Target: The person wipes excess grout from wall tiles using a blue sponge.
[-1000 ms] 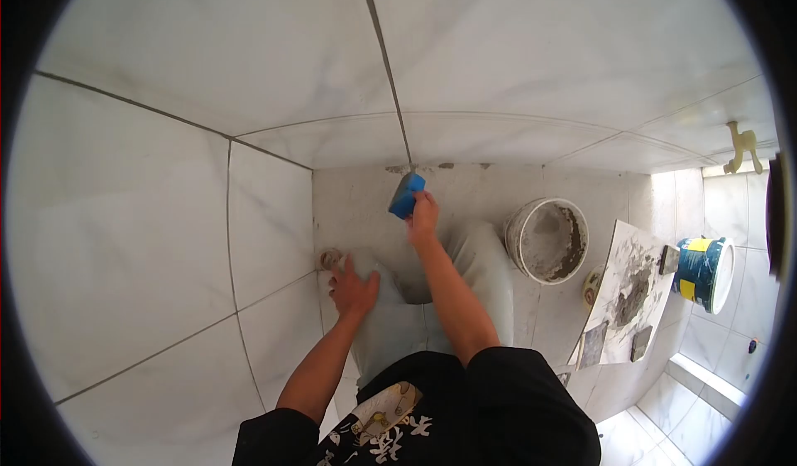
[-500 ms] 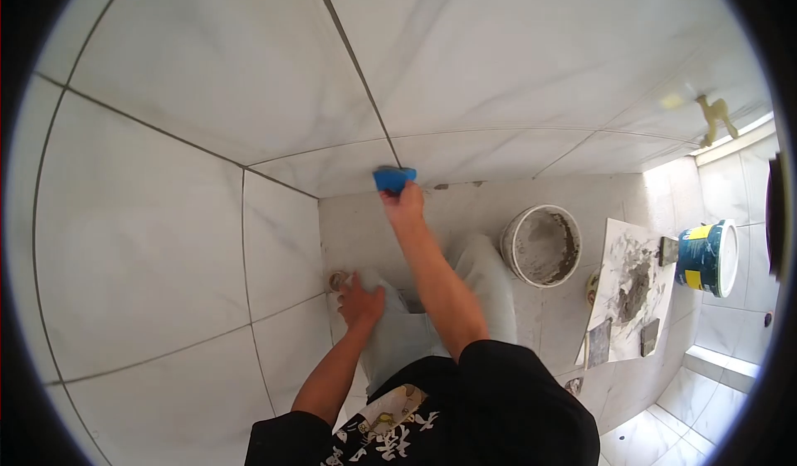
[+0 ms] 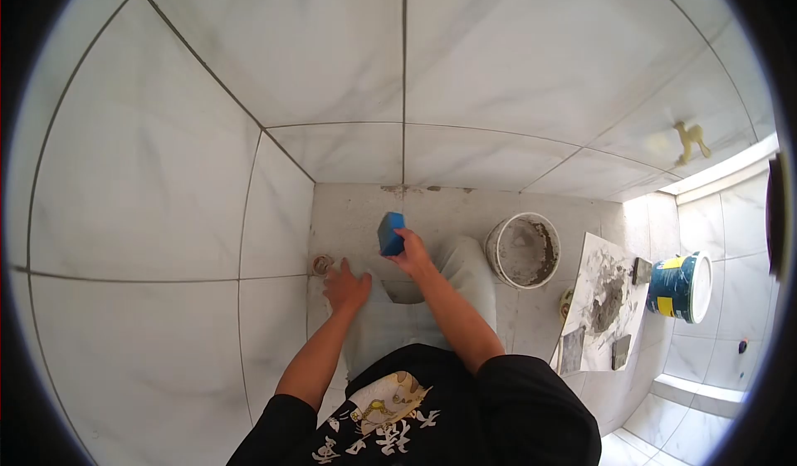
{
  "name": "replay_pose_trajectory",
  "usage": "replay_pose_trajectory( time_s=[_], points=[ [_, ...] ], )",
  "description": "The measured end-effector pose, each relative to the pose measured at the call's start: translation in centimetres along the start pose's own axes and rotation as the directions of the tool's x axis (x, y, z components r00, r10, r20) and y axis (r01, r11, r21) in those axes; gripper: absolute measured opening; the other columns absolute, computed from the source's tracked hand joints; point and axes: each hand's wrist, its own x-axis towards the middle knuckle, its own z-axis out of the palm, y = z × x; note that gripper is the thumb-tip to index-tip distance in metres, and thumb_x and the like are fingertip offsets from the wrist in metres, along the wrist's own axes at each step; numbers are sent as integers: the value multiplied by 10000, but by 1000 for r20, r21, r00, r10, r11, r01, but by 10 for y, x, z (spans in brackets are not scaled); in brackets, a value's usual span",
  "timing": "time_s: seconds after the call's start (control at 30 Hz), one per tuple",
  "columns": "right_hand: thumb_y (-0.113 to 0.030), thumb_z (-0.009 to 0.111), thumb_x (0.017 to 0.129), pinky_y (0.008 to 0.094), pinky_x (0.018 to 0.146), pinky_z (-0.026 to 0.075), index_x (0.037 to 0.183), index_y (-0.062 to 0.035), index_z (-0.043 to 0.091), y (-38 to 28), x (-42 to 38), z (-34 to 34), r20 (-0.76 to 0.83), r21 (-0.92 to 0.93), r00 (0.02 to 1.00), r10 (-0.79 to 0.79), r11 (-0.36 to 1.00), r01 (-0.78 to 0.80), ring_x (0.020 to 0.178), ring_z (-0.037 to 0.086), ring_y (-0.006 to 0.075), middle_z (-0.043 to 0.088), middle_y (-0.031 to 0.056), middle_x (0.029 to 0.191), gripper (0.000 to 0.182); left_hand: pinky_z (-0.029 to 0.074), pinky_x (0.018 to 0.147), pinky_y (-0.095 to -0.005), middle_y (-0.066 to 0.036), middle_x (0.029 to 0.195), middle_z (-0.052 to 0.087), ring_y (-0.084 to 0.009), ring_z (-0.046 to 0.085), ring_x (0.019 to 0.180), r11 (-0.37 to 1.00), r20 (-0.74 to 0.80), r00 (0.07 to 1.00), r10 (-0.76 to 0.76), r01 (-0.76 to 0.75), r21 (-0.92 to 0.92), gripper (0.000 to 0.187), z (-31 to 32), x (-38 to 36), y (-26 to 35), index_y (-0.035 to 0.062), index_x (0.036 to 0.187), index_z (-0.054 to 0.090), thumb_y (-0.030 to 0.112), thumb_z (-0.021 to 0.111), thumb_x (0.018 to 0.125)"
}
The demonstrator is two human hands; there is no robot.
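Observation:
My right hand (image 3: 411, 254) grips a blue sponge (image 3: 393, 235) with a greyish face, held above the floor between my knees and the wall. It is apart from the wall tiles (image 3: 490, 59). My left hand (image 3: 346, 290) lies on my left knee with its fingers spread and nothing in it. Just beyond its fingertips is a small round fitting (image 3: 321, 265) in the floor corner. A dark vertical joint (image 3: 404, 76) runs down the wall ahead, and grey crumbs (image 3: 433, 188) lie along the wall's foot.
To my right stands a white bucket (image 3: 523, 250) with grey residue inside. Beside it is a pale board (image 3: 599, 300) carrying grey mortar and several dark blocks. A teal bucket (image 3: 681, 287) lies further right. A yellowish tap-like fitting (image 3: 691, 142) sticks out from the wall.
My right hand has drawn the blue sponge away from the base of the wall joint, back toward my knees. The view has shifted, and my left hand stays on the knee.

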Motion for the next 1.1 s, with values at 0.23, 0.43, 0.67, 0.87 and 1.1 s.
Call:
replay_pose_trajectory(
  time_s=[0.23, 0.43, 0.67, 0.87, 1.1],
  points=[
    [-242, 446, 993, 648, 962, 489, 1307, -15, 481, -4, 126, 15, -392, 353, 904, -172, 879, 320, 1172, 538, 389, 534, 192, 1295, 389, 368, 1060, -594, -273, 1525, 322, -470, 417, 1319, 999, 55, 998, -43, 41, 36, 798, 1, 18, 7, 118, 1529, 376, 480, 603, 855],
    [-181, 455, 963, 592, 881, 537, 1284, -113, 523, 28, 207, 62, -333, 227, 943, -31, 968, 112, 1127, 571, 380, 563, 141, 1266, 335, 362, 1069, -590, -265, 1537, 306, -474, 402, 1328, 997, 57, 998, -12, 8, 71, 805, -2, 25, 9, 136, 1537, 361, 492, 600, 856],
    [-279, 540, 938, 598, 908, 521, 1350, -54, 502, -23, -33, 64, 371, 138, 913, 171, 962, -236, 1133, 600, 365, 586, 168, 1292, 470, 340, 1097, -602, -273, 1550, 297, -499, 371, 1368, 994, 63, 996, -69, 64, 88, 826, -1, 23, 13, 150, 1555, 328, 495, 608, 859],
    [-353, 533, 956, 607, 907, 536, 1401, -15, 463, -118, -211, -43, 376, 241, 922, -91, 971, -3, 1150, 617, 399, 581, 212, 1330, 563, 292, 1129, -647, -235, 1588, 283, -486, 334, 1414, 999, -17, 1000, -3, 4, 41, 799, 30, 21, -3, 163, 1546, 341, 477, 622, 867],
    [-81, 705, 807, 419, 885, 516, 1282, -47, 575, -252, -284, -127, -27, -747, 272, -962, 200, 634, 1044, 609, 317, 634, 142, 1161, 494, 455, 1027, -464, -212, 1381, 528, -337, 542, 1257, 804, -208, 809, 549, -580, -132, 528, 48, 0, 66, 68, 1422, 512, 267, 596, 940]
  ],
)
